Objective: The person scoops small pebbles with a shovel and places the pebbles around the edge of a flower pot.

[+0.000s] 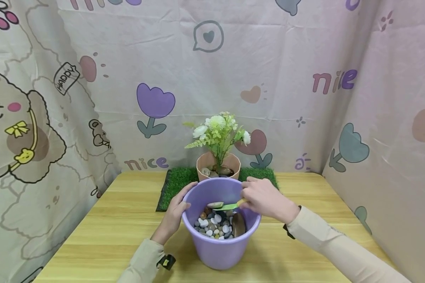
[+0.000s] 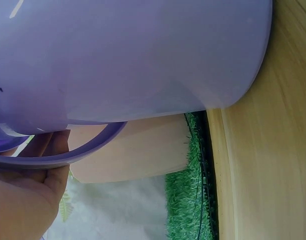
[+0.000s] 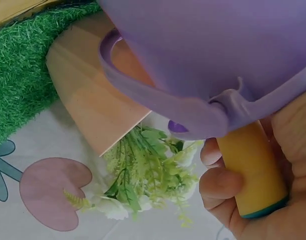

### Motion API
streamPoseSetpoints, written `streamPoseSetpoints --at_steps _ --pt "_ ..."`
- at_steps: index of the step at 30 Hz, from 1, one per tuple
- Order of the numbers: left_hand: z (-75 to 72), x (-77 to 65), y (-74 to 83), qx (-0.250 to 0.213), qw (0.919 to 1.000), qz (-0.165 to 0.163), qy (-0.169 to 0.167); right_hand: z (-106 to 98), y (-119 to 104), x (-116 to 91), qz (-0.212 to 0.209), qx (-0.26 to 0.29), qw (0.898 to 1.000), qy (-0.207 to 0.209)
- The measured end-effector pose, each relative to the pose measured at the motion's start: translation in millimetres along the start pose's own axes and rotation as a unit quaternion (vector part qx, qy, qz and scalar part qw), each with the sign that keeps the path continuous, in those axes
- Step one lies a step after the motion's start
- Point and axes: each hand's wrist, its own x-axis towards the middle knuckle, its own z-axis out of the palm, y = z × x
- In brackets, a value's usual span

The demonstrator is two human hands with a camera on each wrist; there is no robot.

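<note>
A purple bucket stands upright on the table, with many mixed pebbles and a large brown stone inside. My left hand grips its left rim; in the left wrist view the fingers wrap round the bucket's handle. With curled fingers, my right hand holds a small trowel by its yellow grip, at the bucket's right rim. The trowel's green blade reaches into the bucket above the pebbles. A pale flat stone lies at the blade's tip.
Behind the bucket, a peach flowerpot with stones and white flowers stands on a green turf mat. The wooden table lies beneath. Printed cloth hangs behind and at both sides.
</note>
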Motion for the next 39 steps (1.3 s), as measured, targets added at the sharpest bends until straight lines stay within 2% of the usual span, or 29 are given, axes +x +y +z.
streamPoseSetpoints --at_steps 6,15,21,27,33,39 --pt "0.4 -0.4 -1.2 0.002 1.0 0.0 0.003 4 2 2 0.011 -0.002 1.0 0.001" --pt "0.2 -1.2 -1.3 -0.007 1.0 0.002 -0.002 9 5 -5 0.023 0.038 0.998 0.047" --pt "0.1 -0.5 -0.9 -0.007 0.9999 0.007 -0.004 11 5 -8 0.059 0.068 0.995 0.043" --pt "0.3 0.2 -0.3 -0.007 0.9999 0.008 -0.004 12 3 -8 0.097 0.072 0.992 0.04" --pt "0.1 0.8 -0.6 -0.01 0.9999 0.013 -0.004 11 1 -8 0.114 0.074 0.989 0.057" --pt "0.1 0.3 -1.1 -0.008 0.9999 0.014 -0.003 13 2 -9 0.134 0.1 0.984 0.054"
